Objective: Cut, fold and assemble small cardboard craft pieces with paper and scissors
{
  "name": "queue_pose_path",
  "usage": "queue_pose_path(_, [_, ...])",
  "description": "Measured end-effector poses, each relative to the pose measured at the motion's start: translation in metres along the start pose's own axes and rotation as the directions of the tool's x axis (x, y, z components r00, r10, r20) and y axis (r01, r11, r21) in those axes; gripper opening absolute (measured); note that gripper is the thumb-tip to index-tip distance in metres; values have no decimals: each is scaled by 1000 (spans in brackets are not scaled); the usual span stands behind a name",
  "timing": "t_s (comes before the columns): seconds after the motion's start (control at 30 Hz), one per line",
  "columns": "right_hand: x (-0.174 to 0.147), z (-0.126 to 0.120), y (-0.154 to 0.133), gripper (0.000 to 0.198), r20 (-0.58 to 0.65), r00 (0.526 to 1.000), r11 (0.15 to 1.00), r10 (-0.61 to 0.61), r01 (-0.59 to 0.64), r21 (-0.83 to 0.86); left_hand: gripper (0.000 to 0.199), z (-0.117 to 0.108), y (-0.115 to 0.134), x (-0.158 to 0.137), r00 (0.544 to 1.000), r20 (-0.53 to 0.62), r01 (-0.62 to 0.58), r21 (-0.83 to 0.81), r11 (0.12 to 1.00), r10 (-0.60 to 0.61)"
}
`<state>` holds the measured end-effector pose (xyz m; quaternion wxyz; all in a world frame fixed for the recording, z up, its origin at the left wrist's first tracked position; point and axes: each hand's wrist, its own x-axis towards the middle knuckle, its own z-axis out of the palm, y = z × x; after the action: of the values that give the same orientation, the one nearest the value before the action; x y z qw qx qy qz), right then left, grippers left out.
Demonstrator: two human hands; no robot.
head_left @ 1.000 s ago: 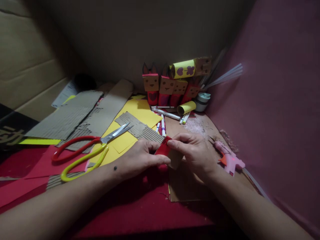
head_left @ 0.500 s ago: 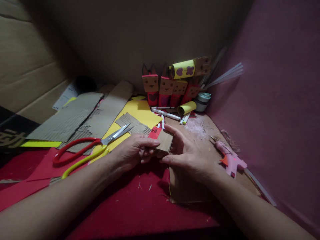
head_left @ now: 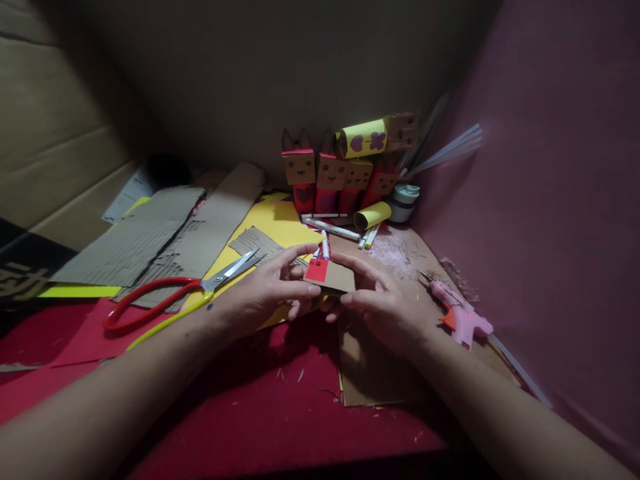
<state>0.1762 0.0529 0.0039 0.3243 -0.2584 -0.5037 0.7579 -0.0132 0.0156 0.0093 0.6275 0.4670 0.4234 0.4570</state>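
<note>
Between my two hands is a small cardboard piece (head_left: 337,277) with a red printed patch (head_left: 317,270) on its left part. My left hand (head_left: 280,287) grips its left end, thumb along the near edge. At the right end my right hand (head_left: 373,293) holds it with thumb and fingers. The underside of the piece and some fingertips are hidden. Left of my left hand lie open scissors (head_left: 165,300) with one red and one yellow handle. Under my right hand rests a larger brown cardboard sheet (head_left: 375,380) on the red tabletop (head_left: 280,427).
Behind stand several cardboard-headed tube figures (head_left: 300,177), with a yellow tube figure (head_left: 367,138) lying on top. Markers (head_left: 330,229) and a short yellow tube (head_left: 373,216) lie before them. A pink glue gun (head_left: 463,317) is at right; cardboard sheets (head_left: 135,233) and yellow paper (head_left: 270,220) are at left.
My right hand has closed onto the right end of the cardboard piece, which now tilts flatter and sits slightly further right. My left hand's fingers have shifted along its left end.
</note>
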Motion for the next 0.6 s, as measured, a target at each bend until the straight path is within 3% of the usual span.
queue_pose_path(0.23, [0,0,0,54,-34,999,1000,20,-20,-2,36,-1,-9,3,997,-78,-21,-21,1000,20])
queue_pose_path(0.37, [0,1,0,86,-20,1000,1000,20,-20,-4,33,-3,-14,6,985,-160,-68,-19,997,64])
queue_pose_path(0.43, [0,2,1,92,-26,1000,1000,3,-3,-6,31,-3,-14,7,971,-225,-81,10,997,81])
queue_pose_path(0.6, [2,1,4,71,-98,995,999,-26,23,-29,28,0,-10,7,933,-350,-75,31,997,81])
